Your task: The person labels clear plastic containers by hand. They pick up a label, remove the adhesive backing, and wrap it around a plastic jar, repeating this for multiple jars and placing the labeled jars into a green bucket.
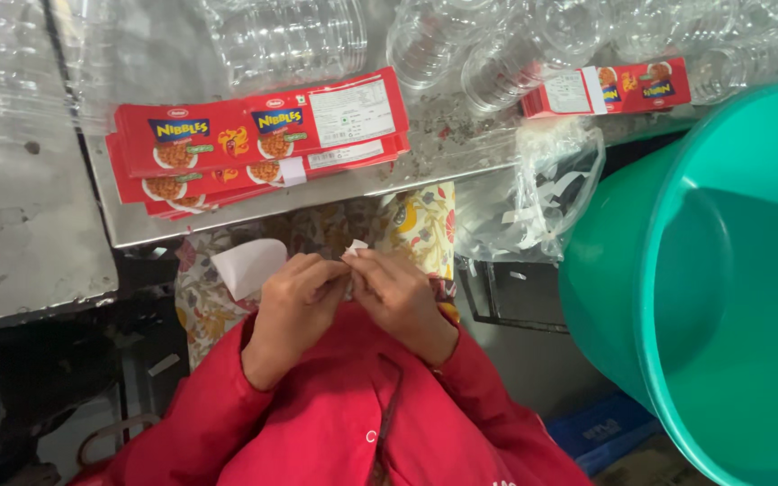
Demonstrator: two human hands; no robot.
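L hand (294, 286) and R hand (396, 290) meet close to the chest over the red sleeves (317, 423), fingers curled nearly closed, both pinching one small white paper strip (354, 247) whose corner pokes up just above the fingertips. A white label sheet (247, 265) lies tucked just left of the L hand, touching its knuckles; can't tell if the L hand grips it or only rests against it.

Risks, as I judge them: the strip is tiny and held by fingertip only, so a slip w/ either thumb could tear it or drop it onto the floral cloth (420, 225) below. Above the hands, the stack of red printed wrappers (258, 144) overhangs the steel table edge (137, 236); a bump when reaching up could slide them off. Right of the R hand, the clear bag of white scraps (533, 193) hangs loose beside the green tub (704, 288), so scraps may spill.
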